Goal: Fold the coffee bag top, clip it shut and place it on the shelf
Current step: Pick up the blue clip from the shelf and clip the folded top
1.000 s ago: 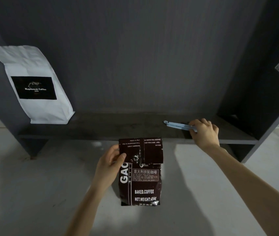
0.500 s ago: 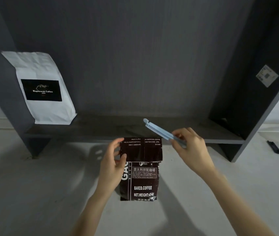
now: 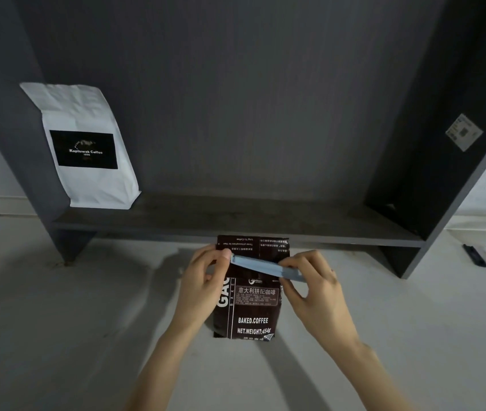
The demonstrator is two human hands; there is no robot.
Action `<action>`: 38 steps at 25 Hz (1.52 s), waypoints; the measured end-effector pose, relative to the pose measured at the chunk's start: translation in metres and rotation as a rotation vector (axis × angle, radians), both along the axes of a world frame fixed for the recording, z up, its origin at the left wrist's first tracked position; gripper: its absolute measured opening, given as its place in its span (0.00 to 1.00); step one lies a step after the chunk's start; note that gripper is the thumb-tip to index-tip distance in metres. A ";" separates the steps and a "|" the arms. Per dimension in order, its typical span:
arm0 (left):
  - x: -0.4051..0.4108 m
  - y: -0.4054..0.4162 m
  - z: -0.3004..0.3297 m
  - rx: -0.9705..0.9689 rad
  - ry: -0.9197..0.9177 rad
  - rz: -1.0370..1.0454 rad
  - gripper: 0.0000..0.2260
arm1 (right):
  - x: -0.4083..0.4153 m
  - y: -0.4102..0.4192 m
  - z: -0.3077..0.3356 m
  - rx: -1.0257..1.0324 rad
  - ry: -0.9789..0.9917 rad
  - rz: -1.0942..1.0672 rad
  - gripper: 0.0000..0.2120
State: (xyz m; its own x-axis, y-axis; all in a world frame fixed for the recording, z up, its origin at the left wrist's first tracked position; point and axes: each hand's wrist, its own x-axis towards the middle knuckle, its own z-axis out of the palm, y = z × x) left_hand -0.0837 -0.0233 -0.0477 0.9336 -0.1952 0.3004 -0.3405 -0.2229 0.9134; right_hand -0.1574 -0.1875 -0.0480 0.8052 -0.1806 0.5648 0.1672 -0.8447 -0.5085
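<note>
Dark shelf unit, open-fronted, low on a pale floor. Long board bare apart from a white coffee bag standing at its left end, leaning on the side panel; black label reads "Kopiluwak Coffee". Small sticker on the right inner panel, print too small to read.

Brown coffee bag stands upright on the floor just in front of the shelf edge, not yet shelved. Top flap is folded forward, so its print reads upside down. Legible on the front: "GAO" (partly hidden), "BAKED.COFFEE", "NET.WEIGHT:454g", plus a line of Chinese characters.

Pale blue clip lies across the fold, slightly slanted. Left hand pinches the bag's upper left corner and the clip's near end, presumably to keep the fold from springing open. Right hand grips the clip's right end between thumb and fingers, likely lining it up. Cannot tell whether the clip is latched.
</note>
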 end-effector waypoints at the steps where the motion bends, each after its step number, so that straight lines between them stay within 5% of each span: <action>1: 0.000 0.000 -0.001 0.013 -0.004 0.011 0.06 | -0.001 0.000 -0.001 -0.004 -0.005 0.002 0.12; 5: 0.000 0.000 -0.003 -0.024 0.050 0.035 0.05 | -0.004 0.001 -0.002 -0.065 -0.004 0.016 0.14; 14: -0.006 0.005 0.001 -0.300 0.326 0.019 0.05 | -0.009 -0.002 -0.008 0.132 -0.021 0.107 0.12; 38: -0.010 -0.001 0.005 -0.530 0.509 -0.004 0.06 | -0.019 0.001 -0.015 0.310 -0.029 0.163 0.10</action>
